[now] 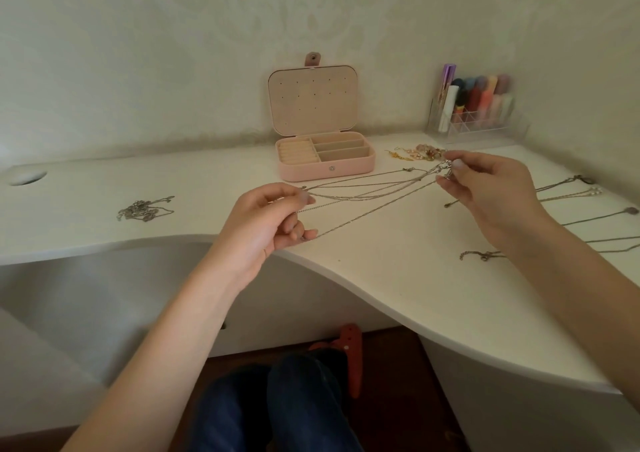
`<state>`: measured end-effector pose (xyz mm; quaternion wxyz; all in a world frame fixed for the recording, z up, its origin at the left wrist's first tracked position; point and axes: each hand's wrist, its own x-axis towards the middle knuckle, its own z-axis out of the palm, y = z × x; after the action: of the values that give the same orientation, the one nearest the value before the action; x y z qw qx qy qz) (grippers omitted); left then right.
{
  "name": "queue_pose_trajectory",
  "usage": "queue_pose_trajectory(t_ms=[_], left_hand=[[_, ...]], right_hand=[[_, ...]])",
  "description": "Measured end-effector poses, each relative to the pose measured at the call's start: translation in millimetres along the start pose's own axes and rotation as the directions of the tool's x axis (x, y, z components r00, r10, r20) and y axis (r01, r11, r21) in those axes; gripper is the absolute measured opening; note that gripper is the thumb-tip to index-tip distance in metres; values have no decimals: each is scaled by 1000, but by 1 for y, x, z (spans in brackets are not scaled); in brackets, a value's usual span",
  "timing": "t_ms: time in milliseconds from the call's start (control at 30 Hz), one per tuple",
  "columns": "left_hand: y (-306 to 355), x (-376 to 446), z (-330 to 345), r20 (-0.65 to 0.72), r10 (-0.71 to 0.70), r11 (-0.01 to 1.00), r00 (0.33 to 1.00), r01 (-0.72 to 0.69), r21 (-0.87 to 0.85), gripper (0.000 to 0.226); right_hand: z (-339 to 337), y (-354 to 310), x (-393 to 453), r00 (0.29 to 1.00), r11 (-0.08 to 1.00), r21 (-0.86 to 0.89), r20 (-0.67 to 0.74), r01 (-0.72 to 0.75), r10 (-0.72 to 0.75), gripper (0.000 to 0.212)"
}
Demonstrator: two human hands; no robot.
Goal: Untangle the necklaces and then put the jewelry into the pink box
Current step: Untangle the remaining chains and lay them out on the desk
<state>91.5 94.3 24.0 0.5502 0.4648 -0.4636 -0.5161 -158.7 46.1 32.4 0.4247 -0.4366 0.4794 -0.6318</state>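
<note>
The left hand [266, 223] and the right hand [485, 188] each pinch an end of the tangled necklaces [367, 193], pulled tight above the white desk [381, 261]. About four strands show; the exact count is unclear. One pink box [325, 166] stands open behind. One chain pile [145, 207] lies left. Separate chains [568, 195] on the right are cut off.

Left hand [266, 223] and right hand [485, 188] pinch tangled silver necklaces [367, 192] stretched between them above white desk [381, 278], open pink box [325, 160] behind, loose chain pile [143, 207] at left.
</note>
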Motion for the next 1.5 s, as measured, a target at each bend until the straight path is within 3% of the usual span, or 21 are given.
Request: queue_pose_trajectory(t_ms=[100,167,200,300,400,433,500,567,700,1100,1233,1333,1400,1500], left_hand=[[-5,4,0,-142,11,1000,990,-8,21,11],[-10,6,1,-207,37,998,978,-23,65,11],[-12,7,1,-224,57,995,973,-36,93,10],[-16,11,1,-240,112,980,964,-67,190,6],[-18,17,0,-256,178,941,950,-88,328,6],[-19,19,-1,-261,245,895,934,-114,431,7],[-20,21,-3,-195,410,687,891,-161,709,10],[-19,18,-6,-129,464,512,877,-147,846,11],[-10,26,-11,-155,449,427,880,-59,902,12],[-24,52,-3,-162,361,587,918,-89,805,14],[-18,53,-10,-177,337,695,925,-117,710,4],[-11,53,-25,-179,298,746,937,-112,656,11],[-4,51,-42,-196,340,728,920,-125,674,15],[5,44,-77,-222,409,602,885,-79,794,24]], right_hand=[[1,-5,2,962,903,337,45,-268,269,17],[0,-7,3,945,862,395,57,-318,323,17],[-1,-6,3,954,892,345,40,-292,297,16],[-5,-3,4,996,997,-22,-35,-78,78,19],[-9,3,9,994,955,-296,-86,34,-62,23],[-8,5,10,992,922,-383,-87,52,-92,22],[-7,10,11,990,812,-576,-32,92,-135,19],[-5,14,11,987,701,-702,18,127,-161,18],[5,19,15,982,626,-765,48,153,-183,17],[8,28,40,978,345,-930,58,126,-199,25],[20,21,35,940,399,-882,121,249,-319,27],[45,15,27,910,412,-834,230,367,-345,28],[71,12,18,881,436,-775,333,459,-336,29],[128,16,0,813,499,-645,503,579,-294,29]])
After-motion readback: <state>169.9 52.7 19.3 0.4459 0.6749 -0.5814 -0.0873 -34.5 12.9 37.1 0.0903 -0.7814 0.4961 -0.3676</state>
